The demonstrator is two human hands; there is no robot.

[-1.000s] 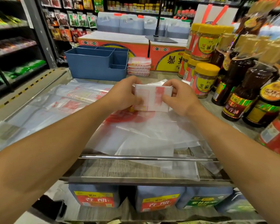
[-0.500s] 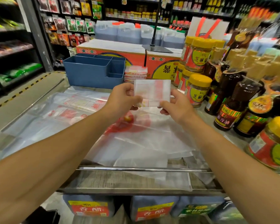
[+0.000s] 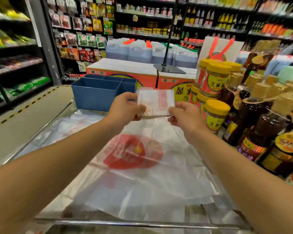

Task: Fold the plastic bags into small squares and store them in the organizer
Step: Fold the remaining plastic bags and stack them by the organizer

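A plastic bag folded into a small white-and-red rectangle (image 3: 156,103) is held up in the air above the table. My left hand (image 3: 125,108) pinches its left edge and my right hand (image 3: 184,115) pinches its lower right corner. Behind it, slightly to the left, stands the blue organizer (image 3: 98,93) with several compartments. Unfolded clear plastic bags with a red round print (image 3: 134,152) lie spread flat on the table below my arms.
Yellow-lidded jars (image 3: 215,115) and dark sauce bottles (image 3: 259,129) crowd the table's right side. Orange cartons (image 3: 125,71) sit behind the organizer, with a black stand (image 3: 167,65) on top. Shelves line the left and back. A metal rail (image 3: 125,222) runs along the near edge.
Both hands have lifted the folded bag off the spread bags and carried it up and forward, toward the organizer. The camera has tilted up with them.
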